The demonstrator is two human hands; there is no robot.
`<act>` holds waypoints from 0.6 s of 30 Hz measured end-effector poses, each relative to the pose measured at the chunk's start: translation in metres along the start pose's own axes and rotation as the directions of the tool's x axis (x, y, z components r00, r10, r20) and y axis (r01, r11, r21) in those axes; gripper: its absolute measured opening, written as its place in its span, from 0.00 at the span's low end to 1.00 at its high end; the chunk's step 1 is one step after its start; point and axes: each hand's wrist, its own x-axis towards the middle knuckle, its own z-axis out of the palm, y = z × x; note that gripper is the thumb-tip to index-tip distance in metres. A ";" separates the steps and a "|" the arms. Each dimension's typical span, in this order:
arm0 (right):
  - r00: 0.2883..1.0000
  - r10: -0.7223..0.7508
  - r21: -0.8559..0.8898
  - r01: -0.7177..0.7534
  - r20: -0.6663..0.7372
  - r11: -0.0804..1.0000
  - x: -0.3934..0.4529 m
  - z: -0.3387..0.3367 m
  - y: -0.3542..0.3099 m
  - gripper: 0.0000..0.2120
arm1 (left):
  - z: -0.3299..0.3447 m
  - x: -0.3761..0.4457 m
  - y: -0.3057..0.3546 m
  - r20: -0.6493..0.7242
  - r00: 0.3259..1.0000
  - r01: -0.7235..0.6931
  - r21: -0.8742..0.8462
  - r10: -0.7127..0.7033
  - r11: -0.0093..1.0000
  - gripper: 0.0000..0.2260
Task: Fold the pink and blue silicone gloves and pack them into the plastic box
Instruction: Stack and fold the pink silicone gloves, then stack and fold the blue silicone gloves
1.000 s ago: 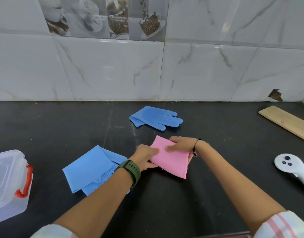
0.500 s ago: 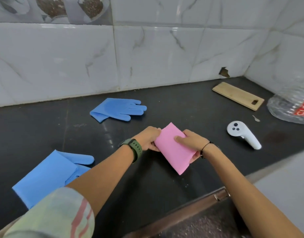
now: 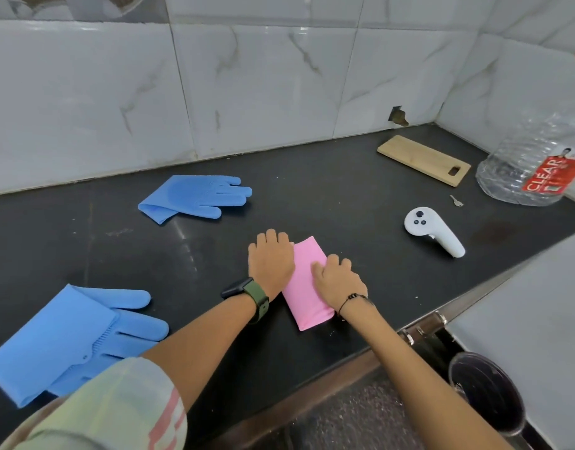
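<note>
A folded pink silicone glove (image 3: 307, 284) lies flat on the black counter (image 3: 344, 196), near its front edge. My left hand (image 3: 271, 259) lies palm down over the glove's left edge and presses it. On the right side of the glove my right hand (image 3: 339, 279) rests with bent fingers, fingertips pushing on the pink surface. One blue glove (image 3: 195, 198) lies at the back near the wall with its fingers spread. A second blue glove (image 3: 75, 336), folded over, lies at the front left. The plastic box is out of view.
A wooden board (image 3: 422, 164), a small key (image 3: 456, 201) and a large clear bottle (image 3: 532, 170) sit at the back right. A white controller (image 3: 432, 232) lies right of my hands. A dark pot (image 3: 487, 394) stands below the counter's front edge.
The view has swung right, so the plastic box has left the frame. The pink glove now lies flat as a narrower fold, and both hands press it instead of pinching it.
</note>
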 end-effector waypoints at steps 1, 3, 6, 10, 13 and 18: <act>0.999 -0.008 -0.038 0.007 -0.033 0.999 -0.001 0.002 0.000 0.20 | 0.000 0.000 -0.001 -0.033 0.999 -0.042 -0.034 0.041 0.999 0.15; 0.993 -0.047 -0.114 0.035 -0.106 0.993 -0.002 0.004 0.002 0.22 | -0.001 -0.006 -0.001 -0.094 0.983 -0.169 -0.111 0.159 0.979 0.18; 0.948 -0.207 -0.210 0.157 -0.241 0.965 -0.004 0.005 0.006 0.27 | -0.001 -0.025 0.001 -0.116 0.939 -0.334 -0.099 0.323 0.937 0.21; 0.889 -0.440 -0.340 0.377 -0.129 0.861 -0.003 0.011 0.013 0.26 | 0.011 -0.044 -0.005 0.052 0.922 -0.379 -0.077 0.383 0.922 0.23; 0.886 -0.463 -0.303 0.433 -0.031 0.849 -0.001 0.012 0.018 0.26 | 0.013 -0.044 -0.008 0.082 0.918 -0.381 -0.082 0.388 0.921 0.24; 0.892 -0.451 -0.250 0.440 0.011 0.863 -0.002 0.001 0.010 0.26 | 0.005 -0.042 -0.010 0.096 0.919 -0.369 -0.133 0.383 0.920 0.24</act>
